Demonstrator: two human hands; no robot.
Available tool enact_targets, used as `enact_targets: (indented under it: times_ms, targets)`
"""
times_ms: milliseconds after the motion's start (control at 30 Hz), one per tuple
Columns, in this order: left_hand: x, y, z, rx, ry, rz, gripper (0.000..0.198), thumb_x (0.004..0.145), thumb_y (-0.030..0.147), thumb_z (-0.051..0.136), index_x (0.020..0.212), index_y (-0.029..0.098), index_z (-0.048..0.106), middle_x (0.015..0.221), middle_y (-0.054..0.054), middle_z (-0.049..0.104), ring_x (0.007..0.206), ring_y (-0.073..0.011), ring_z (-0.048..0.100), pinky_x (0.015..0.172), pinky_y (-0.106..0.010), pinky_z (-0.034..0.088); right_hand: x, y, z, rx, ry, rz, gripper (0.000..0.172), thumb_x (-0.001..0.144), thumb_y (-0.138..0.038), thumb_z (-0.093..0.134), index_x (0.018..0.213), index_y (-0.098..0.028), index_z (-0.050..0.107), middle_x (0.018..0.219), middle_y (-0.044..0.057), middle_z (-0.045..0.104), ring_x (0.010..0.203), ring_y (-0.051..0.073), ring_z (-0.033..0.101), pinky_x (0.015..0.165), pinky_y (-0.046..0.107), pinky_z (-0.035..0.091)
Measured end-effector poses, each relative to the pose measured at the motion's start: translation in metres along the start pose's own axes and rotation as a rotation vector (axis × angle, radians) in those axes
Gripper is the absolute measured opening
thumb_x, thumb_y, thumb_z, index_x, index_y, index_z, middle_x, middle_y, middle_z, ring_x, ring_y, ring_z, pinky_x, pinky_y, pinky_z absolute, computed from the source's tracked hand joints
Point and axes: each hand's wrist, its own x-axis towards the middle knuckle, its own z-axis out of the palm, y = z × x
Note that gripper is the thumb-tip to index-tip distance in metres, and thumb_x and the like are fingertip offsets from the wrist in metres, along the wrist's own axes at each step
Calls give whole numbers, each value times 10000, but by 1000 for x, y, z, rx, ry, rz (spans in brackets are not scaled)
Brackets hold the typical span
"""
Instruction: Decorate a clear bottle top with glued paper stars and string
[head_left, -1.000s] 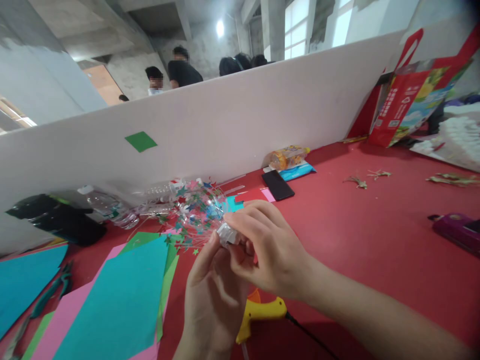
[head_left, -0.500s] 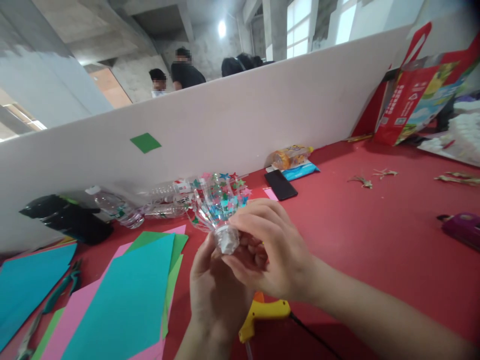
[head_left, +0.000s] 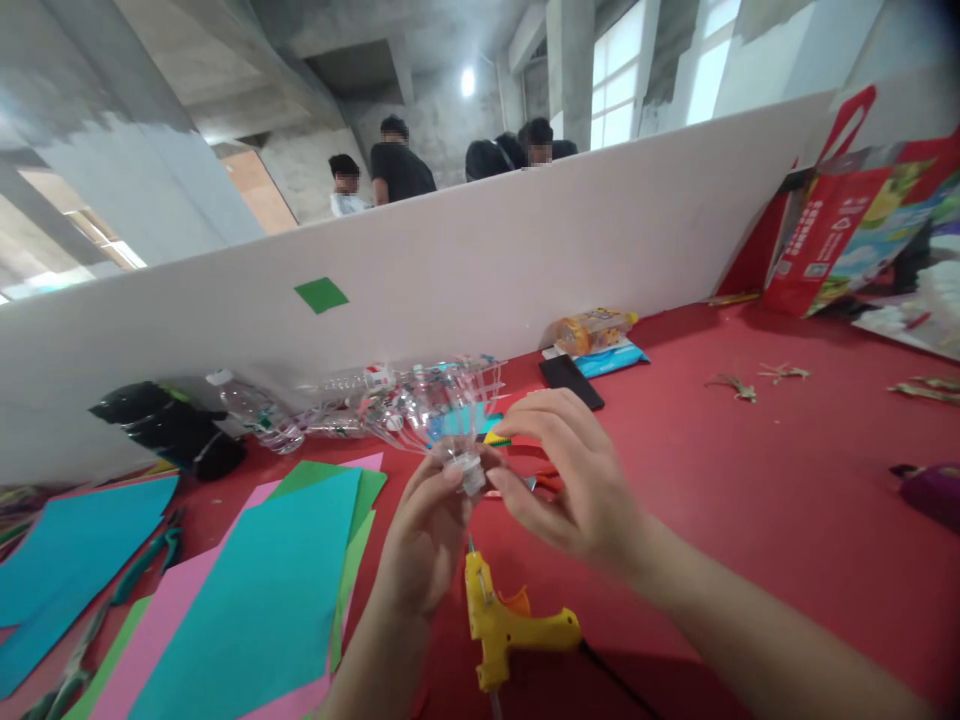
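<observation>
My left hand (head_left: 421, 535) is closed around the neck of a cut plastic bottle (head_left: 456, 446), which tilts with its white capped end toward me. The clear body is slit into thin strips that fan out away from me, with small coloured pieces on them. Close by on the right, my right hand (head_left: 581, 485) has its thumb and fingers apart and nothing between them. Below both hands lies a yellow glue gun (head_left: 491, 630) with a dark cord. Red-handled scissors (head_left: 550, 481) show partly behind my right fingers.
Coloured paper sheets (head_left: 255, 580) and green-handled pliers (head_left: 139, 570) lie left. Along the white partition (head_left: 450, 270) are a black bottle (head_left: 169, 430), a clear bottle (head_left: 259, 412), a phone (head_left: 571, 382) and an orange-labelled bottle (head_left: 592, 330). A red bag (head_left: 814, 230) stands at the right.
My right hand has drawn away to the right from the bottle neck, its fingers now apart. The cut bottle has turned in my left hand, and the view has shifted slightly.
</observation>
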Motion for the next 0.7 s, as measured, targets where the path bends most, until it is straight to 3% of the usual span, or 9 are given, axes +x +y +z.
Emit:
enact_targets:
  times_ms: [67, 167, 233, 367, 467, 600, 700]
  targets:
    - [3, -1, -9, 128, 46, 86, 192, 659, 142, 767, 847, 165, 738, 849, -40, 744, 816, -171, 678, 796, -243, 505, 1, 2, -1, -17, -28, 6, 76, 902, -141, 519, 871, -193, 565, 790, 35, 620, 778, 181, 550, 747, 351, 433]
    - [1, -2, -23, 324, 154, 146, 225, 623, 133, 820, 825, 174, 731, 846, -32, 746, 840, -168, 662, 815, -239, 491, 0, 1, -1, -41, -62, 29, 255, 931, -182, 488, 677, -197, 498, 609, -12, 503, 602, 139, 447, 620, 305, 360]
    - [-4, -4, -33, 396, 231, 145, 228, 581, 132, 848, 770, 173, 728, 798, -27, 743, 804, -171, 657, 778, -240, 500, -2, -4, 0, -4, -96, 109, 277, 945, -216, 470, 669, -198, 493, 595, -23, 476, 574, 127, 427, 578, 285, 332]
    - [-16, -8, -51, 415, 307, 163, 368, 497, 62, 865, 817, 169, 718, 769, -7, 724, 722, -143, 644, 724, -219, 498, -4, -21, -1, 309, -280, 520, 228, 975, -329, 430, 810, -209, 532, 631, -29, 587, 569, 116, 534, 544, 236, 385]
    - [-19, -9, -66, 395, 351, 172, 372, 470, 93, 879, 778, 176, 690, 741, 9, 716, 668, -129, 637, 713, -230, 503, -6, -30, -2, 454, -522, 747, 385, 968, -467, 411, 689, -210, 478, 561, -23, 609, 498, 114, 541, 496, 229, 380]
    - [-18, -6, -87, 369, 370, 151, 386, 440, 152, 895, 766, 185, 691, 711, 4, 724, 674, -161, 659, 729, -271, 520, -20, -27, -4, 151, -588, 720, 370, 949, -446, 438, 670, -205, 471, 583, -19, 596, 518, 116, 520, 508, 236, 356]
    - [-18, -8, -100, 361, 338, 136, 325, 460, 166, 892, 737, 167, 723, 771, -25, 745, 761, -169, 665, 794, -259, 507, -41, -25, -5, -83, -843, 543, 158, 899, -317, 526, 793, -200, 532, 768, 5, 648, 666, 141, 572, 577, 243, 377]
